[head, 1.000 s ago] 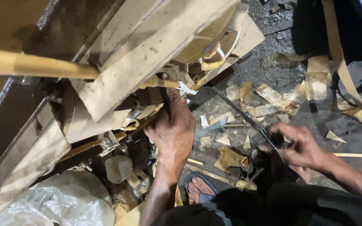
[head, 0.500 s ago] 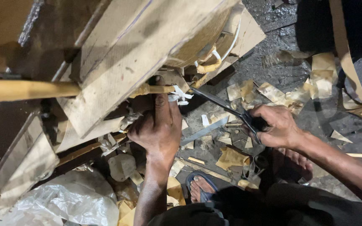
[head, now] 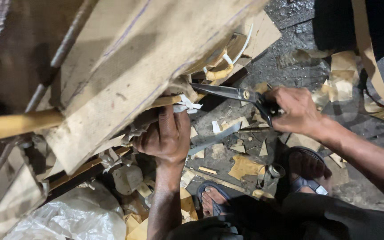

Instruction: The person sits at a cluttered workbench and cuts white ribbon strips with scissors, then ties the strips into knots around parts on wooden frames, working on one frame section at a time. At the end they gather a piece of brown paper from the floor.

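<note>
My left hand (head: 165,135) grips the lower edge of a large tan cardboard sheet (head: 147,58) that slants across the upper left. A white shred (head: 185,106) sticks out just above its fingers. My right hand (head: 296,110) holds the handles of big black scissors (head: 232,93). The blades point left, almost closed, with their tip at the cardboard's torn edge near the white shred. A yellow wooden stick (head: 14,124) runs under the sheet from the left.
Cardboard offcuts (head: 245,165) and a long metal blade (head: 214,138) litter the dark floor. My sandalled feet (head: 214,200) are below. A clear plastic bag (head: 67,220) lies bottom left. Tan strips (head: 374,62) hang at the right. More boards (head: 10,195) lean at left.
My right hand has lifted the scissors from near the floor up to the cardboard's edge. My left hand has slid up along the sheet and closed on it.
</note>
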